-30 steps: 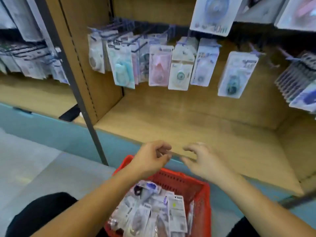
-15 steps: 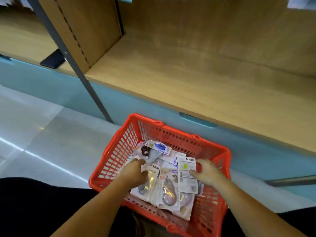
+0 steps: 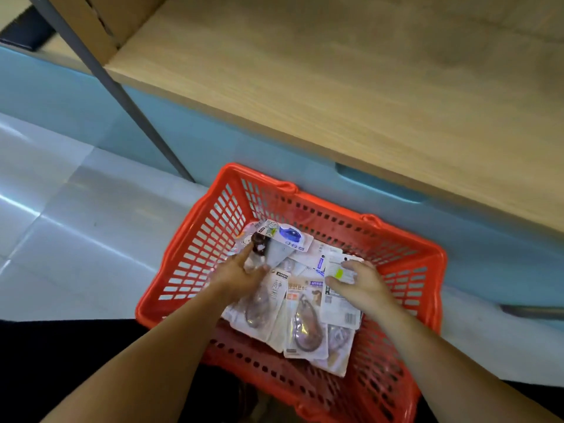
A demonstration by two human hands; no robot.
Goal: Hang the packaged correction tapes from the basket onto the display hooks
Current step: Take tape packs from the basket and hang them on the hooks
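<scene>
In the basket (image 3: 439, 270), the left hand (image 3: 241, 271) has reached forward — fingers straight on a dark pack (image 3: 259, 242) near the far-left corner; the right hand (image 3: 360, 282) still pinches a white pack (image 3: 338, 297) (yellow sticker).

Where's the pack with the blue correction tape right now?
Head view: the blue correction tape pack lies on top of the pile at the far left of the red basket, just beyond the left hand.
</scene>
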